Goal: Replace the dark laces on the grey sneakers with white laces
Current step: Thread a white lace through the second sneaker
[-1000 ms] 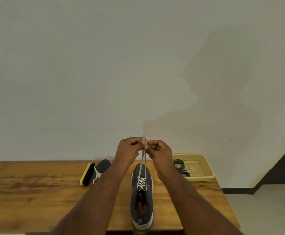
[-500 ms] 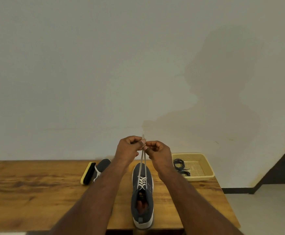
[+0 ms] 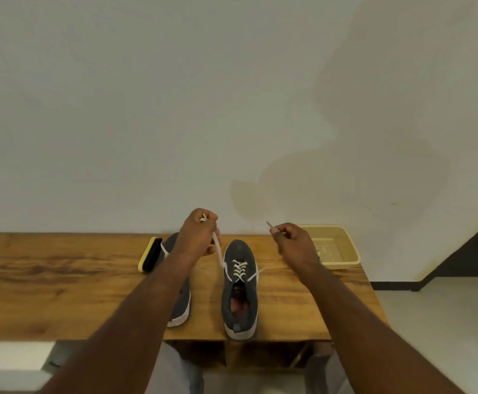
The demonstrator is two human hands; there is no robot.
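A grey sneaker with a white sole stands on the wooden table, toe away from me, its white lace crossed through the eyelets. My left hand grips the left lace end above and left of the toe. My right hand pinches the right lace end off to the right, its tip sticking out. A second grey sneaker lies behind my left forearm, mostly hidden. The dark laces are not visible behind my right hand.
A yellow-and-black brush block lies left of the sneakers. A cream plastic basket sits at the table's far right corner. The wooden table backs onto a plain wall; floor shows at right.
My hands were together above the sneaker holding both lace ends up; now they have moved apart, left and right, and lower. The camera has tilted down, showing more of the table.
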